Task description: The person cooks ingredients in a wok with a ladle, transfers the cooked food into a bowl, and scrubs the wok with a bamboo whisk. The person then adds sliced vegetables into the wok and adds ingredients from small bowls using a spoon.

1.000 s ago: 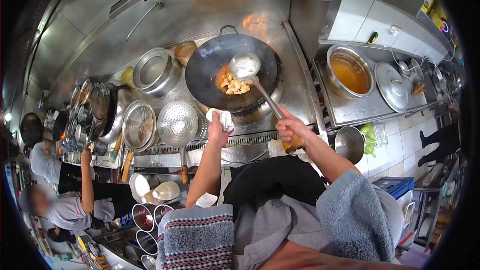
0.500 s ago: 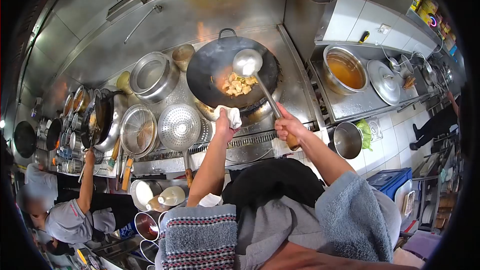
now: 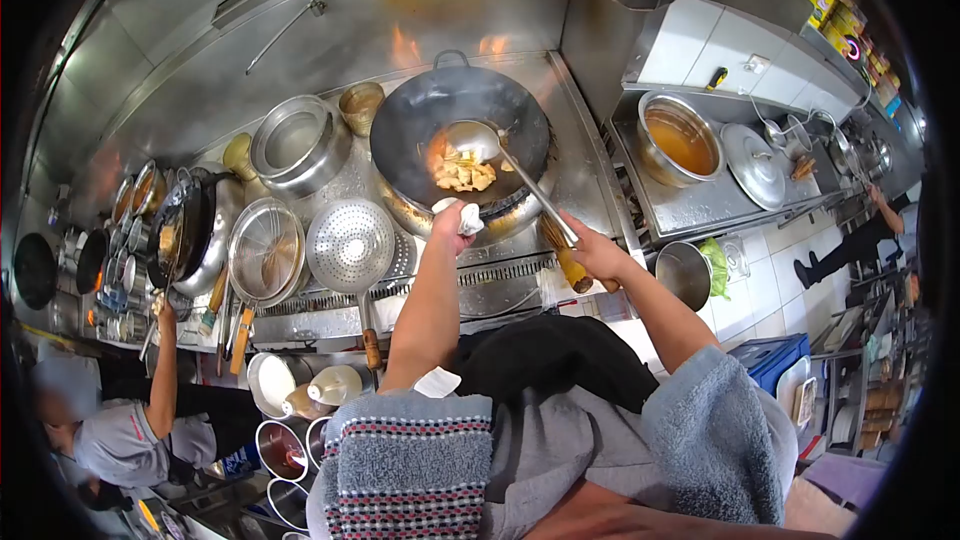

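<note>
1 metal ladle (image 3: pixel 533 186) gripped in the right hand (image 3: pixel 596 253), by fingers curled tight around the handle, with its bowl inside a dark wok (image 3: pixel 430 105), between 10 and 11 o'clock from the knuckles. 1 folded white cloth (image 3: pixel 471 219) clasped in the narrowed fingers of the left hand (image 3: pixel 450 229), at the wok's 6 o'clock rim; cannot tell how firmly pressed to the metal. Pale food pieces (image 3: pixel 463 176) in the wok's hollow, just beside the ladle's bowl: at 12 o'clock from the left fingers, at 10 o'clock from the right, well apart. Near the right hand, at 8 o'clock, a bamboo brush (image 3: pixel 567 259). At 9 o'clock from the left, a perforated strainer (image 3: pixel 350 243).
</note>
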Tool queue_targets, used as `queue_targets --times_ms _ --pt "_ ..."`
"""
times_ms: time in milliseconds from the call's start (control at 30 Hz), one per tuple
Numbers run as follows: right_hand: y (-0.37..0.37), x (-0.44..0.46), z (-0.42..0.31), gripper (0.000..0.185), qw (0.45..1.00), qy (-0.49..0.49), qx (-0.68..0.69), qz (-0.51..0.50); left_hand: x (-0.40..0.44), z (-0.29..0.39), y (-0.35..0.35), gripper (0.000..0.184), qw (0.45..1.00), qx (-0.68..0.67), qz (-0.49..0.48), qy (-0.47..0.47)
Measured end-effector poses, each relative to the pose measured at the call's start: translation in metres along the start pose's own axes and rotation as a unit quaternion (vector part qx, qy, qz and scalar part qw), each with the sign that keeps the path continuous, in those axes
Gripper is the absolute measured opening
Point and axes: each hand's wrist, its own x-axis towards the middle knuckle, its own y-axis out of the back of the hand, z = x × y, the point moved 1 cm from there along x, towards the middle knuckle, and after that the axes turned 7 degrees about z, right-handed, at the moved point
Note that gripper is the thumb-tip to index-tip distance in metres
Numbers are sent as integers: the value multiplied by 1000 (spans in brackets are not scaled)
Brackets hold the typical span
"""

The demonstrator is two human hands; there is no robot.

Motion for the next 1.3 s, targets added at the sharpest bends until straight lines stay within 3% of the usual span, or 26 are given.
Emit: queue_targets --times_ms 33,100,167,233,267,300,333,467,500,533,633,700,767,833,867,900,967,1033,1067,1167,1233,1267,1300 --pt "3 -4 8 88 994 49 -88 28 3 -6 0 17 999 -21 29 -5" --pt "32 -33 -28 87 957 -13 -288 41 -31 -12 -1 18 998 -41 38 -41" --pt "74 -61 -66 87 946 -56 -317 -43 -94 -11 -2 11 996 -60 -30 -54" --pt "101 -72 -54 89 950 43 -303 -62 -106 -15 -4 12 996 -76 -17 -36" --pt "105 -73 -79 90 941 -33 -320 -105 -101 -11 -7 13 995 -80 -17 -49" --pt "105 -64 -60 89 951 52 -293 -89 -91 -8 -11 13 994 -82 -19 -62" --pt "98 -48 -41 88 939 41 -328 -91 -79 -3 -16 15 995 -80 12 -64" --pt "64 -9 -39 87 879 -20 -473 -54 -35 -45 14 20 993 -37 -18 -110" --pt "58 -2 -33 88 869 -7 -494 -28 -53 -63 17 22 987 -118 -13 -109" --pt "56 -4 -43 87 866 -6 -499 -14 -28 -93 43 21 986 -104 -63 -110" --pt "61 -23 -46 87 871 1 -491 14 -59 -149 70 20 991 -88 -54 -80" --pt "88 -48 -62 87 877 29 -480 3 -113 -110 39 19 990 -112 -30 -84" --pt "111 -75 -81 86 921 62 -381 -56 -140 -64 10 14 986 -148 3 -73" --pt "119 -86 -126 82 942 -140 -277 -127 -131 -15 -19 17 991 -113 19 -71" --pt "119 -80 -117 84 943 -144 -262 -145 -101 -4 -22 16 992 -119 16 -42" --pt "115 -67 -90 84 944 -141 -264 -143 -90 4 -26 16 994 -88 33 -54" --pt "91 -32 -19 86 905 31 -420 -53 -59 -16 -7 17 995 -36 -8 -97" --pt "64 -5 15 91 875 -29 -483 1 -48 -46 14 15 991 -75 -41 -102" --pt "56 -11 -12 91 871 -50 -489 11 -55 -65 22 14 988 -97 -32 -116" --pt "56 -27 -6 88 880 -14 -470 71 -98 -116 45 18 990 -111 11 -84" --pt "78 -48 -11 84 898 5 -438 47 -123 -110 44 17 997 -62 13 -43" --pt "94 -59 -31 80 913 -4 -408 9 -130 -91 31 15 986 -142 -18 -81" --pt "109 -65 -30 79 925 39 -379 2 -116 -71 27 14 989 -139 -23 -38"
